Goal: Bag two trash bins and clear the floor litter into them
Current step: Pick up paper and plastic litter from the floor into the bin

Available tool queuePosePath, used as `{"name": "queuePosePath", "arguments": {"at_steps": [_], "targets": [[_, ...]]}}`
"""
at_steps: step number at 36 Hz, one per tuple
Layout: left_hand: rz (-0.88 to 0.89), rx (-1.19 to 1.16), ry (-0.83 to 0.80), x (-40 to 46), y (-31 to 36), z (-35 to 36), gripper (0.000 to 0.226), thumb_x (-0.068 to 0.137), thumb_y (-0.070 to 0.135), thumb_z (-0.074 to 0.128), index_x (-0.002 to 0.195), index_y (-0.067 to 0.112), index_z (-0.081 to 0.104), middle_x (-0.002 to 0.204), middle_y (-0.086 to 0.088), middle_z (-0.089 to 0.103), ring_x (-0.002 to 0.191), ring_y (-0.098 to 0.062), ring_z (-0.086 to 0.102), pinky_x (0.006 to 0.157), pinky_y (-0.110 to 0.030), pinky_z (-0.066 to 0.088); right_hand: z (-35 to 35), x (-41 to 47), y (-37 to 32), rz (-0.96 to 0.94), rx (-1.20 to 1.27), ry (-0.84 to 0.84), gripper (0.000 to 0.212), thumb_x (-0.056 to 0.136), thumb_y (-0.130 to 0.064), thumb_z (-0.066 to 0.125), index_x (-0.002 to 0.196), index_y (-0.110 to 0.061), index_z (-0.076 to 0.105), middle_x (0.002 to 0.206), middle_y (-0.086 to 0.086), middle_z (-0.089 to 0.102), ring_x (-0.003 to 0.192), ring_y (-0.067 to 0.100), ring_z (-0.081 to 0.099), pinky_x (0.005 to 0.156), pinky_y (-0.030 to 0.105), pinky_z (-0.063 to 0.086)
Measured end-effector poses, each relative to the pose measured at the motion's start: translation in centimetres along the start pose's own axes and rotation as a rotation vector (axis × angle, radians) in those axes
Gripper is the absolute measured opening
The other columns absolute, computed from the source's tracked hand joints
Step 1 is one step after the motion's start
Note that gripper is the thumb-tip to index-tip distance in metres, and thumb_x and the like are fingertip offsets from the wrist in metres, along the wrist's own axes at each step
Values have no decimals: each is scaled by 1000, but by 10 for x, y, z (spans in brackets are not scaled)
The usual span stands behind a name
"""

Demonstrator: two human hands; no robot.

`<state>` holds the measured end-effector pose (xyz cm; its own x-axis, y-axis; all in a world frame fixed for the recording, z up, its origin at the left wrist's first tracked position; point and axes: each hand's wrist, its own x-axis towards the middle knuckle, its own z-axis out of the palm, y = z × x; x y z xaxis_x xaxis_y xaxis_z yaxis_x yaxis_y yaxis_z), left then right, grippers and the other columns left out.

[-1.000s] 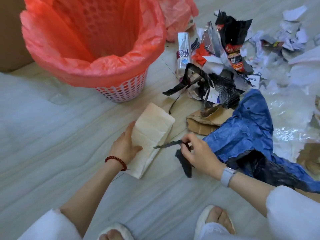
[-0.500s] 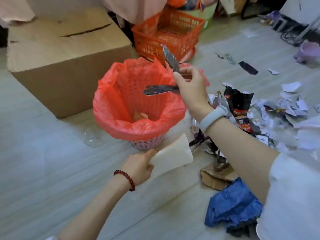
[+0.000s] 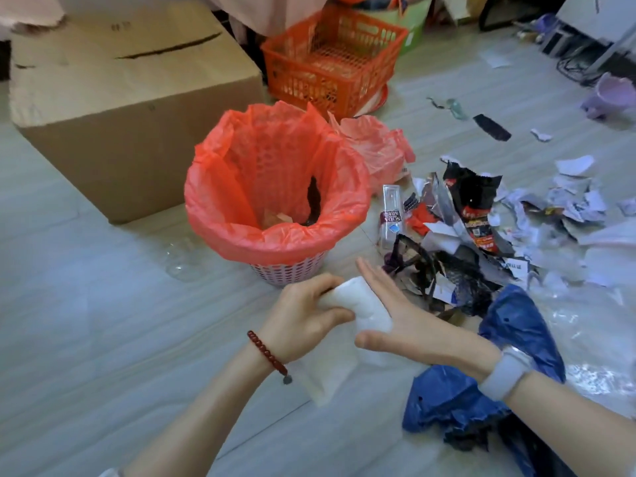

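Our left hand [image 3: 306, 316] clenches the white folded paper wad [image 3: 361, 306], our flat, released right hand [image 3: 406, 318] pressing it smaller, we judge, for the red-bagged perforated plastic bin [image 3: 275, 191] just beyond, which holds a few scraps; the torn wrapper-and-paper litter pile [image 3: 481, 235] lies right.

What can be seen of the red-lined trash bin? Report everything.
The round white perforated plastic bin stands upright on the pale floor, beside the brown cardboard box. A thin red plastic bag lines it, folded over the rim, hiding all but the base. Inside lie a dark scrap and some tan litter. Neither hand touches it.
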<state>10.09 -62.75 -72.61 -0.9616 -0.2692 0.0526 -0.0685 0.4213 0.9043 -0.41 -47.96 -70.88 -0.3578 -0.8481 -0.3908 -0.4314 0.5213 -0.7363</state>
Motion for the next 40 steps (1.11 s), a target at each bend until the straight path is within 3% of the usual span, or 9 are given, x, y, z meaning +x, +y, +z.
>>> {"name": "queuePosePath", "arguments": {"at_steps": [2,7,12,16,20,24,28,34,40], "targets": [[53,-40,142,7,0,7,32,63,39,65,82,13,65,85,11,52,79,-3,50,73,-21,43,-3,0,-6,-17,258,-67,123,51,-77,65,146,-33,1,151,-22,7,139,-6,8,113,16,19],[112,67,286,23,-3,7,36,67,40,63,86,10,66,92,16,43,89,-8,46,82,-29,42,-22,5,-18,-100,252,0,56,81,2,58,119,-37,44,111,-9,55,96,-1,54,77,13,44],[264,271,506,41,20,-33,25,80,34,55,96,19,66,98,8,51,97,-12,50,84,-43,42,-63,22,-19,-73,261,192,42,76,-10,64,114,-26,53,107,1,65,100,18,62,84,34,51],[-153,419,778,64,9,-80,45,82,46,44,119,23,56,123,-3,51,120,-23,41,99,-42,31,-95,38,-29,-169,528,469,32,69,-6,67,94,-24,57,91,-1,66,83,15,64,70,26,57],[-560,508,643,82,-28,-109,71,87,27,56,145,18,17,153,-14,9,141,-31,8,110,-50,17,-99,62,-46,-231,365,742,33,79,-4,60,102,-26,49,87,-14,59,74,-8,58,62,7,46],[-596,315,500,84,-46,-119,82,81,-5,48,147,12,2,154,-16,-2,139,-33,19,112,-39,25,-89,90,-61,-345,-48,798,55,79,-7,56,130,-20,40,114,-2,53,100,12,52,77,16,42],[-500,295,470,72,-39,-112,82,77,-11,41,147,16,9,149,-15,12,127,-32,36,101,-28,31,-82,121,-68,-391,-531,635,72,77,-5,52,143,-20,28,132,9,48,114,32,50,84,43,47],[-401,282,370,26,-32,-84,81,74,-19,33,146,14,16,146,-11,20,129,-22,33,86,-7,21,-41,149,-55,-217,-911,112,61,82,-10,46,139,-22,29,125,7,49,111,31,52,79,39,43],[-326,302,368,-2,-38,-79,78,74,-19,34,145,9,19,146,-14,23,129,-25,34,94,-12,22,46,151,2,-229,-1141,-58,79,67,-19,70,139,-17,36,125,16,51,109,38,53,81,53,44]]}}
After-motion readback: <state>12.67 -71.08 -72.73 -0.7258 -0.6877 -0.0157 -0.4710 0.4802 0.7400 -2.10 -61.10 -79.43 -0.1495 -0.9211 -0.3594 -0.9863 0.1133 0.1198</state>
